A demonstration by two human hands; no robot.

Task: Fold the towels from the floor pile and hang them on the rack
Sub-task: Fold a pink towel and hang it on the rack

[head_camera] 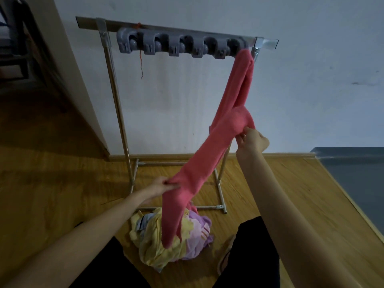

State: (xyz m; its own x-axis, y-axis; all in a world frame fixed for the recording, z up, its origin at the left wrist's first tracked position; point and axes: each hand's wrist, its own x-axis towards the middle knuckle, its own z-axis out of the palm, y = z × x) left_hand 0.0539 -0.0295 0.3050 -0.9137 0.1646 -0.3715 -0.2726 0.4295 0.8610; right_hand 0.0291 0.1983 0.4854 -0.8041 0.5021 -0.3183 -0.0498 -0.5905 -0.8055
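Your two bare forearms reach in from the bottom edge, with black-clad legs between them. Just ahead of your legs, on the wooden plank floor (pixel 52 163), lies one crumpled pile of towels (pixel 166 240), pale yellow and lilac cloth mixed; the number of pieces in it cannot be told. No container holds the pile; it sits straight on the boards, at the foot of the rack.

Your left hand (pixel 162 187) is low and pinches a fold of the long pink terry towel (pixel 209 154), thumb and fingers closed on the cloth. From that pinch one end of the towel hangs down and touches the pile. Your right hand (pixel 252 140) is higher and further out, fingers clenched on the towel's upper part, where it bunches.

Beyond the right hand the towel runs up to the metal tube rack (pixel 116 96) and is caught at the right end of its top bar. One pink towel on the rack, none folded.

Fixed under the top bar: one grey plastic holder strip (pixel 178 45) with five clamp slots visible. One thin orange thread (pixel 141 63) dangles from the bar near the left slot.

Behind the rack stands a pale painted wall (pixel 291 69).
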